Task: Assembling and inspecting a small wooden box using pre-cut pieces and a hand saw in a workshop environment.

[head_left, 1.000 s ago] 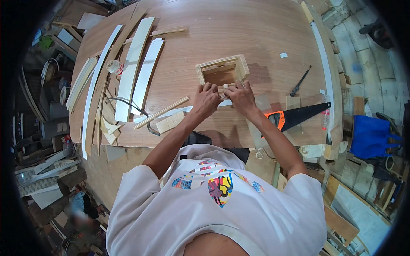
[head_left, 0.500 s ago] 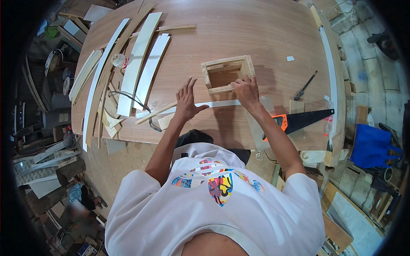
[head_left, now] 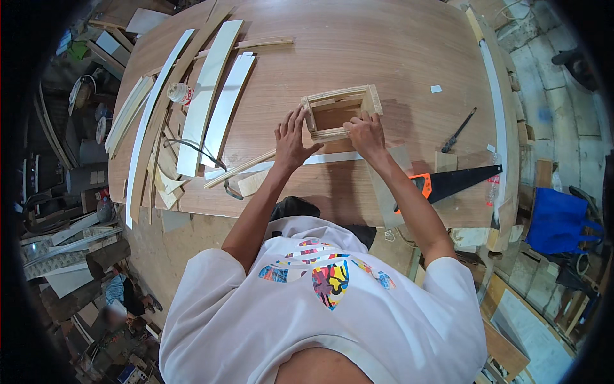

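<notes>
A small open-topped wooden box (head_left: 375, 101) stands on the wood-grain tabletop. My right hand (head_left: 368, 136) grips its near wall close to the right corner, with the fingers curled over the rim. Beside the box's left end is my left hand (head_left: 295, 142), fingers stretched and thumb apart, holding nothing. Its fingertips come up to the box's left wall; I cannot tell whether they touch. Below the box a white strip (head_left: 332, 157) lies on the table, partly behind my right hand, and a thin wooden stick (head_left: 240, 169) sits left of my left wrist.
A handsaw (head_left: 448, 184) with an orange and black handle lies right of my right forearm, with a dark slim tool (head_left: 458, 131) beyond it. White boards (head_left: 210, 99), wood strips and a clear plastic jar (head_left: 180, 93) cover the table's left side. A blue bag (head_left: 563, 221) is at far right.
My left hand has moved right and away from me, up to the box's left end. My right hand keeps its grip on the near wall, and the box has barely shifted.
</notes>
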### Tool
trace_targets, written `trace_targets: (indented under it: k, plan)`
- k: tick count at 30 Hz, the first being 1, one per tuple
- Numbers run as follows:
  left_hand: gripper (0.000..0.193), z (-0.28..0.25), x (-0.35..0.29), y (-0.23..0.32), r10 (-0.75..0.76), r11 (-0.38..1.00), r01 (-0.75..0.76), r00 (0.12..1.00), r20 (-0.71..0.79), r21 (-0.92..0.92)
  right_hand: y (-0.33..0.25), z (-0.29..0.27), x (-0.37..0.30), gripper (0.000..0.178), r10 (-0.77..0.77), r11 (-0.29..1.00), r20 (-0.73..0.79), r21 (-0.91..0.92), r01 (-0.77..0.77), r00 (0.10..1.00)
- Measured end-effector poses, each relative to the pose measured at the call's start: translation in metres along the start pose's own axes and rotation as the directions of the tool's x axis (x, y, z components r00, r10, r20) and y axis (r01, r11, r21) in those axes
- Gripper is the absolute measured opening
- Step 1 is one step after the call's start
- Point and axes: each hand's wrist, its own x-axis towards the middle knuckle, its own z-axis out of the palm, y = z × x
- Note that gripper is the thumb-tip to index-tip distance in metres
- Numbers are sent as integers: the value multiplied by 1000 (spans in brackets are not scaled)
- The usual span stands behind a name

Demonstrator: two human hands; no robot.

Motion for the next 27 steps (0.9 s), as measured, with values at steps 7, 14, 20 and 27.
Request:
trace_targets:
  k: [7,14,20,27]
  plan:
    - [104,7,9,17,43,999,-45,994,-96,-10,5,5,1,12,-11,1000,-27,19,12,1000]
    - [69,22,13,21,109,993,-104,988,-113,49,5,6,-1,9,-44,999,-65,-10,43,997]
    - [32,27,14,21,96,995,-91,986,-140,40,11,7,-2,10,-57,998,-38,34,58,998]
    - [25,27,16,24,71,997,-66,991,-116,47,19,10,2,25,-73,997,113,-11,75,991]
